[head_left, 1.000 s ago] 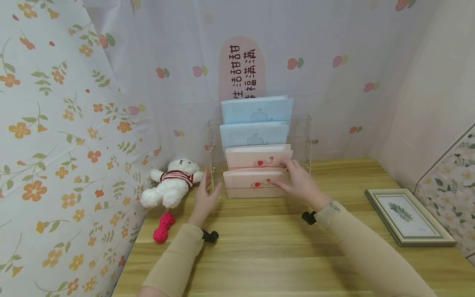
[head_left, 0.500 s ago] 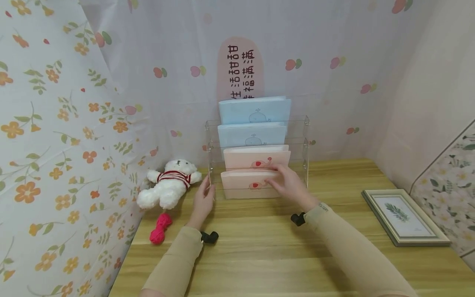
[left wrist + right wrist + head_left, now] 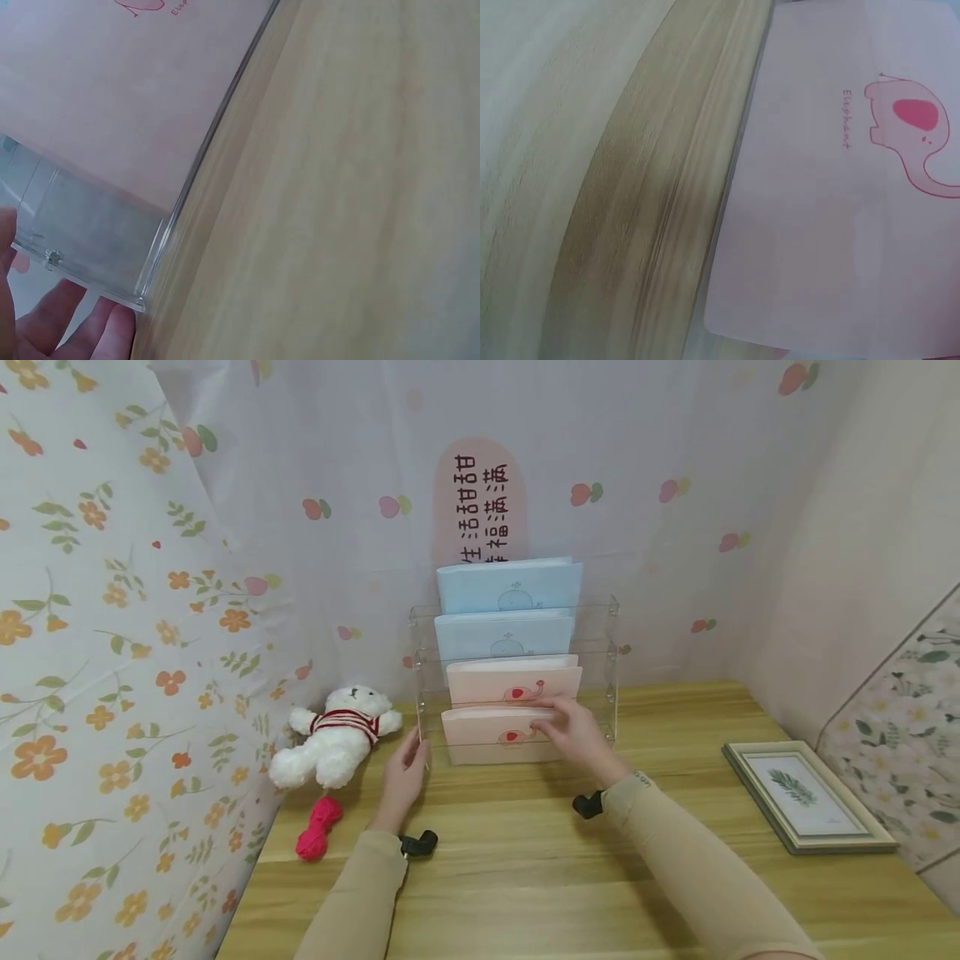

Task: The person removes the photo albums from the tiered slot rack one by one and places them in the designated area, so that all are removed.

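Observation:
A clear acrylic rack [image 3: 596, 670] stands upright against the back wall and bears thin notebooks in stepped tiers. Two pale blue notebooks with whales, an upper one [image 3: 487, 587] and a lower one [image 3: 465, 637], fill the back tiers. Ahead of them are a pink elephant notebook [image 3: 480, 683] and the front pink notebook [image 3: 476, 752], which faces the right wrist camera. My left hand [image 3: 401, 783] grips the rack's left side edge, its fingers around the clear panel [image 3: 105, 232] in the left wrist view. My right hand [image 3: 583, 739] pinches the front pink notebook near its top right, thumb in front.
On the left lies a white teddy bear [image 3: 330, 762] in a striped sweater, with a pink yarn skein [image 3: 319, 828] before it. A picture frame [image 3: 806, 793] lies at the right of the wooden table [image 3: 510, 877]. Patterned cloth [image 3: 645, 560] hangs behind.
My left hand has closed in on the rack's left edge from an open spread. My right hand has shifted left along the front pink notebook to its top edge, and its fingers have drawn together.

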Available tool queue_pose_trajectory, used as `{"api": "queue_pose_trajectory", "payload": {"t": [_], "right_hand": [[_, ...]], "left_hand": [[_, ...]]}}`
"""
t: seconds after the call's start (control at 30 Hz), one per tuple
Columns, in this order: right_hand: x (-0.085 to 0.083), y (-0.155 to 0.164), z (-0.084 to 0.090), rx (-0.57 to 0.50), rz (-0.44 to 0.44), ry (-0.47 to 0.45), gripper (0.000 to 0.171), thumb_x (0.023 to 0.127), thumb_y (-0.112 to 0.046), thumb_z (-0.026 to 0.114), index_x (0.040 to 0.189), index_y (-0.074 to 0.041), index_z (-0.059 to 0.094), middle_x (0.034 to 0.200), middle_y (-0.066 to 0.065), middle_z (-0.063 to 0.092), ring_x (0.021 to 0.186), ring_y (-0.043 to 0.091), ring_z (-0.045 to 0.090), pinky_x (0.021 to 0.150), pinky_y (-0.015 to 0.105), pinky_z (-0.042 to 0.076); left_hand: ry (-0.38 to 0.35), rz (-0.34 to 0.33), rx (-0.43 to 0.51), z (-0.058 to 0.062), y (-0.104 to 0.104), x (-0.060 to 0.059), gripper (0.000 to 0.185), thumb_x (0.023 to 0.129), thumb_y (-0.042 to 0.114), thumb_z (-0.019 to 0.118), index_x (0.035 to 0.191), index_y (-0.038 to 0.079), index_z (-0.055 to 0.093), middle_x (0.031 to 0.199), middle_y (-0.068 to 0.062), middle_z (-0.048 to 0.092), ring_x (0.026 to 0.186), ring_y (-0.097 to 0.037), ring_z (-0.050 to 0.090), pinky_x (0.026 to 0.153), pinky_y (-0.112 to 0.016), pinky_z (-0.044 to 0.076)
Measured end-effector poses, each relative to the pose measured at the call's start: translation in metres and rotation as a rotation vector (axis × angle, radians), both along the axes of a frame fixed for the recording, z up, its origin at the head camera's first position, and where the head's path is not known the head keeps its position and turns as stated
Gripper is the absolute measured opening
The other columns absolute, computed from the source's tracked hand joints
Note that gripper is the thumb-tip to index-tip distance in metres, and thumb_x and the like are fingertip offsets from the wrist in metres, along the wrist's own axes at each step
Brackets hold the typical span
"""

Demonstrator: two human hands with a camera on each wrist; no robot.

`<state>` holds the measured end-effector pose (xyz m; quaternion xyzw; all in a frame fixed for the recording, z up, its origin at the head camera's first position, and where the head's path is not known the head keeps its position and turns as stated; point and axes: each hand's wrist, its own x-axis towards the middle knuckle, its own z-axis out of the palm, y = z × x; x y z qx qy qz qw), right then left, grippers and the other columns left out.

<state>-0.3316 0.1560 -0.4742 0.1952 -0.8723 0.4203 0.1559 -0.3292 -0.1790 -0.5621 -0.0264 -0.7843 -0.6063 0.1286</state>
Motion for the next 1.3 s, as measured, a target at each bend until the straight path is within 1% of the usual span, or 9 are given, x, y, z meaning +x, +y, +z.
{"api": "queue_pose_trajectory", "payload": {"t": [0.2, 0.33, 0.5, 0.63, 0.8, 0.97, 1.07, 1.17, 1.3], "right_hand": [[-0.004, -0.006, 0.001, -0.075, -0.026, -0.02, 0.03, 0.09, -0.018, 0.078, 0.12, -0.016, 0.074, 0.127, 0.004, 0.069, 0.128, 0.028, 0.06, 0.115, 0.05, 0.044], [-0.002, -0.009, -0.001, -0.107, -0.08, -0.026, 0.027, 0.087, -0.014, 0.081, 0.113, -0.012, 0.076, 0.118, 0.009, 0.071, 0.121, 0.031, 0.063, 0.107, 0.052, 0.049], [0.003, -0.013, 0.0, -0.141, -0.131, -0.03, 0.021, 0.087, -0.011, 0.081, 0.108, -0.011, 0.077, 0.111, 0.008, 0.07, 0.113, 0.029, 0.064, 0.097, 0.046, 0.051], [0.007, -0.014, 0.01, -0.164, -0.15, -0.016, 0.019, 0.088, -0.011, 0.08, 0.106, -0.012, 0.077, 0.112, 0.007, 0.069, 0.113, 0.028, 0.064, 0.094, 0.042, 0.052], [0.016, -0.015, 0.034, -0.153, -0.168, 0.013, 0.02, 0.088, -0.015, 0.08, 0.109, -0.014, 0.077, 0.117, 0.008, 0.07, 0.114, 0.028, 0.063, 0.088, 0.041, 0.054], [0.029, -0.018, 0.058, -0.133, -0.136, 0.016, 0.023, 0.089, -0.018, 0.08, 0.111, -0.018, 0.077, 0.117, 0.007, 0.069, 0.116, 0.027, 0.063, 0.085, 0.037, 0.051], [0.04, -0.022, 0.067, -0.114, -0.109, -0.012, 0.022, 0.089, -0.019, 0.08, 0.11, -0.021, 0.077, 0.116, 0.006, 0.069, 0.11, 0.027, 0.064, 0.08, 0.035, 0.051], [0.051, -0.027, 0.07, -0.074, -0.071, -0.056, 0.021, 0.088, -0.017, 0.08, 0.109, -0.021, 0.077, 0.116, 0.006, 0.07, 0.105, 0.027, 0.064, 0.078, 0.034, 0.053], [0.059, -0.034, 0.067, -0.026, -0.022, -0.097, 0.021, 0.087, -0.013, 0.08, 0.107, -0.018, 0.077, 0.118, 0.008, 0.071, 0.111, 0.029, 0.063, 0.088, 0.041, 0.054]], "left_hand": [[0.007, 0.0, -0.015, 0.007, -0.004, 0.002, 0.048, 0.105, 0.029, 0.06, 0.15, 0.017, 0.053, 0.141, -0.015, 0.065, 0.124, -0.034, 0.066, 0.106, -0.049, 0.052], [-0.007, 0.011, -0.04, 0.008, -0.003, 0.003, 0.048, 0.105, 0.026, 0.059, 0.151, 0.015, 0.052, 0.141, -0.015, 0.065, 0.123, -0.035, 0.066, 0.106, -0.05, 0.053], [-0.01, 0.01, -0.038, 0.005, -0.002, 0.002, 0.046, 0.104, 0.024, 0.06, 0.149, 0.016, 0.054, 0.142, -0.014, 0.064, 0.123, -0.034, 0.066, 0.105, -0.05, 0.053], [-0.001, 0.011, -0.04, 0.003, -0.001, 0.002, 0.045, 0.104, 0.024, 0.06, 0.149, 0.016, 0.055, 0.142, -0.013, 0.064, 0.122, -0.033, 0.067, 0.104, -0.05, 0.053], [-0.009, 0.011, -0.035, 0.001, -0.001, 0.003, 0.046, 0.105, 0.028, 0.06, 0.149, 0.019, 0.054, 0.145, -0.01, 0.063, 0.123, -0.032, 0.066, 0.106, -0.048, 0.052], [-0.02, 0.015, -0.029, 0.002, -0.002, 0.004, 0.047, 0.105, 0.029, 0.06, 0.15, 0.021, 0.053, 0.146, -0.009, 0.062, 0.124, -0.031, 0.066, 0.107, -0.047, 0.052], [-0.012, 0.018, -0.037, 0.001, -0.002, 0.004, 0.046, 0.105, 0.025, 0.059, 0.15, 0.019, 0.054, 0.146, -0.011, 0.062, 0.127, -0.032, 0.065, 0.108, -0.048, 0.051], [-0.009, 0.017, -0.043, 0.0, -0.002, 0.004, 0.046, 0.104, 0.019, 0.059, 0.15, 0.016, 0.053, 0.145, -0.013, 0.061, 0.129, -0.032, 0.063, 0.109, -0.048, 0.05], [-0.036, 0.008, -0.008, -0.001, -0.002, 0.002, 0.049, 0.102, 0.016, 0.06, 0.15, 0.019, 0.053, 0.145, -0.014, 0.062, 0.13, -0.033, 0.062, 0.103, -0.042, 0.054]]}}
